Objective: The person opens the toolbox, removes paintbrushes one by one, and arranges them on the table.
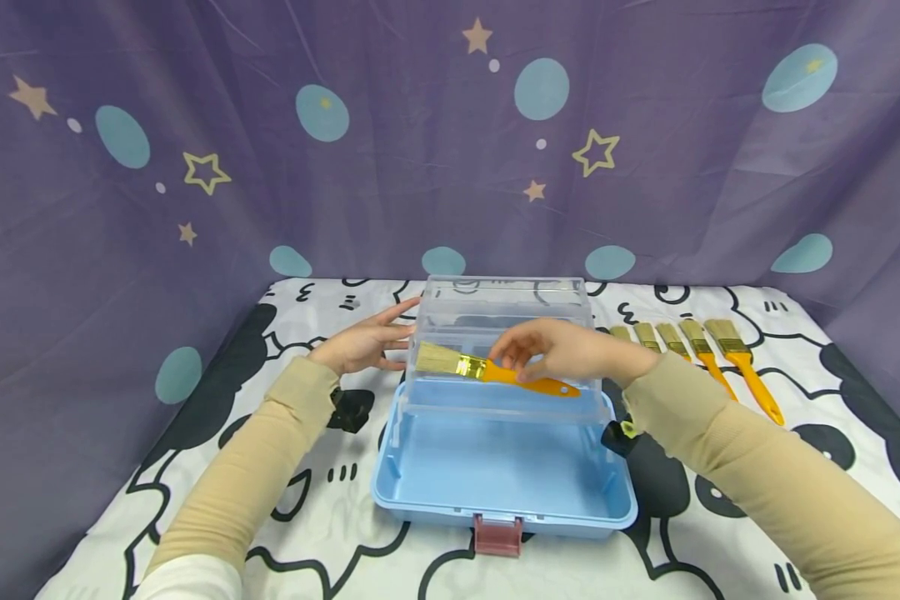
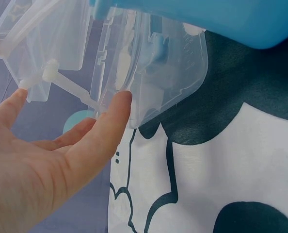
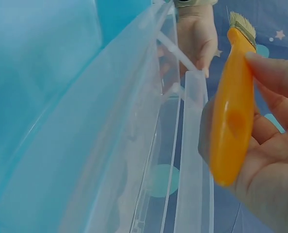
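My right hand (image 1: pixel 562 346) pinches the orange handle of a flat paintbrush (image 1: pixel 498 373) between thumb and fingers. The brush lies nearly level above the clear folding trays (image 1: pixel 506 408), its pale bristles pointing left. In the right wrist view the orange handle (image 3: pixel 231 107) stands close beside the trays. My left hand (image 1: pixel 363 343) has its fingers spread at the trays' left side. The left wrist view shows its fingertips right at the clear plastic and a white hinge arm (image 2: pixel 73 90). Below is the light blue toolbox (image 1: pixel 495 462), opened up, with a pink latch (image 1: pixel 498 535) in front.
Several more paintbrushes (image 1: pixel 750 379) lie in a row to the right of the box, some partly hidden by my right sleeve (image 1: pixel 750 467). A black-and-white patterned cloth (image 1: pixel 300 533) covers the table. A purple curtain (image 1: pixel 435 183) hangs behind it.
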The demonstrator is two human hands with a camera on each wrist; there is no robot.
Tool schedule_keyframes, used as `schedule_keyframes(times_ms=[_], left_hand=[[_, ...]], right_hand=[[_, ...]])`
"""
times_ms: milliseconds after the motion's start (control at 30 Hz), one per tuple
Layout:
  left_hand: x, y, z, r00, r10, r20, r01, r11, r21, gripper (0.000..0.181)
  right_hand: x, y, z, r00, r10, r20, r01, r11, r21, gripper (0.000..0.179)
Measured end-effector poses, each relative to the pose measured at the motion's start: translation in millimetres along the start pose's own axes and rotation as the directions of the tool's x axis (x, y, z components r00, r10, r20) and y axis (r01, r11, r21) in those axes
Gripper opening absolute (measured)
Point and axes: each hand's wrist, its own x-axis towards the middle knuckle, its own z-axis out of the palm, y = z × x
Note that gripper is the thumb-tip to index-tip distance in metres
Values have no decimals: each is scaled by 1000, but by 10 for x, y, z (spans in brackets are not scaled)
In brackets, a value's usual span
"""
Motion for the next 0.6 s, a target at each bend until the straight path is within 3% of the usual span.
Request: schedule_keyframes(times_ms=[600], left_hand=[[-12,-7,-5,1000,2,9,-2,1000,-10,70]], right_hand=[[-259,220,-61,996,-45,-83,64,968,242,38]])
